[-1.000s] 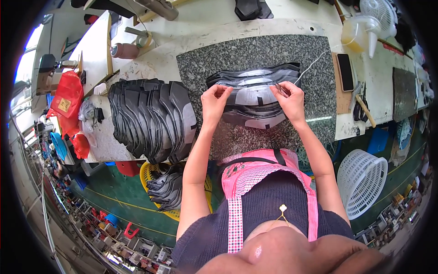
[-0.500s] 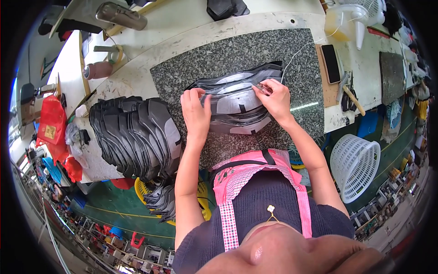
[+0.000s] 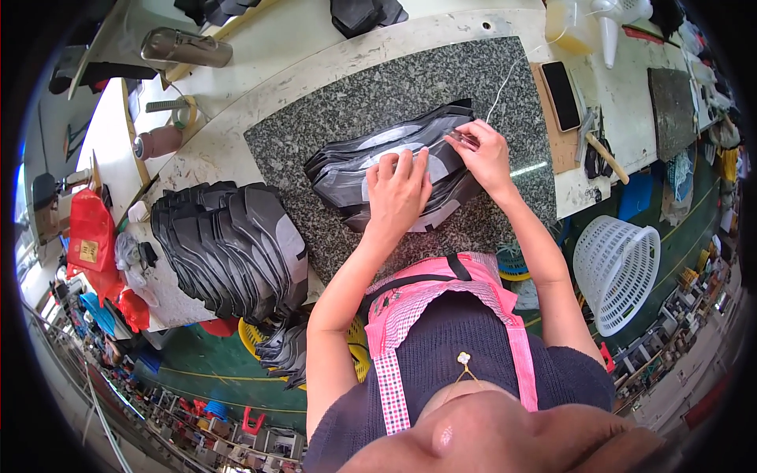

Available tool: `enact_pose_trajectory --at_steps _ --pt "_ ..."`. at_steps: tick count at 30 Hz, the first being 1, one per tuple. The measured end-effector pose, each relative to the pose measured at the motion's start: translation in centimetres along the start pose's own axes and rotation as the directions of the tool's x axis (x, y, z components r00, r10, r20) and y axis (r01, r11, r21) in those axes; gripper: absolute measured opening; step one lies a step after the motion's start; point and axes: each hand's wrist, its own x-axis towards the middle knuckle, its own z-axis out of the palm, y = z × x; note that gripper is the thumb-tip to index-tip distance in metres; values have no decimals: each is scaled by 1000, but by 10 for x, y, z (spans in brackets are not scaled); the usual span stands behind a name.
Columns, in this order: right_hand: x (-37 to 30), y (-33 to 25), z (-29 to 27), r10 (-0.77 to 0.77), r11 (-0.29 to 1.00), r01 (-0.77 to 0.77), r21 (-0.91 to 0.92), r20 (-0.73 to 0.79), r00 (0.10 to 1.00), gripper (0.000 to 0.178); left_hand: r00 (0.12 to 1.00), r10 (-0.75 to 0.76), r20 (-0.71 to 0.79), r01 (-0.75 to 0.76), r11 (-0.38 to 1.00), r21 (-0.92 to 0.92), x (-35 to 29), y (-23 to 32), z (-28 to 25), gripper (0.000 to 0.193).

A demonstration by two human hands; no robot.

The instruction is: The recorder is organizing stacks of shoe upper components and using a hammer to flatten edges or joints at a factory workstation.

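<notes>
A layered stack of curved black-and-grey pieces, like shoe uppers (image 3: 347, 181), lies on a speckled stone slab (image 3: 296, 126) in front of me. My left hand (image 3: 400, 191) rests on the top of that stack, fingers spread over the grey part. At the stack's right end my right hand (image 3: 485, 158) is closed around a small shiny metal tool (image 3: 464, 139); its exact kind is hard to make out. A thin white thread (image 3: 501, 91) runs from near the right hand toward the far right of the slab.
To the left sits a bigger pile of similar black pieces (image 3: 229, 244). Right of the slab are a phone (image 3: 560, 95), a hammer (image 3: 607, 158) and a dark board (image 3: 672, 113). A white plastic basket (image 3: 617, 272) stands low on the right. Farther off lies a bottle (image 3: 186, 47).
My left hand has moved from the stack's left end to the right, onto its top. The stack now lies more slanted, its left end nearer me. The right hand stays at the right end.
</notes>
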Motion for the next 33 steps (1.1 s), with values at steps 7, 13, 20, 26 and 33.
enact_pose_trajectory --at_steps 7,13,20,26,33 --pt "12 -16 -2 -149 982 152 -113 38 988 19 999 -12 51 9 998 59 14 7 -4 45" --pt "-2 -5 -26 127 992 -123 -37 128 984 40 992 -44 114 53 996 -70 42 3 -8 32" --pt "-14 -11 -17 156 926 -126 -356 57 986 48 994 -15 112 62 899 -434 104 -11 42 20" --pt "-4 -15 -5 143 900 -101 -423 71 987 46 906 -66 418 291 815 -502 135 -5 54 27" --pt "8 -11 2 33 895 19 -445 108 994 45 854 -41 518 372 744 -555 145 -15 49 31"
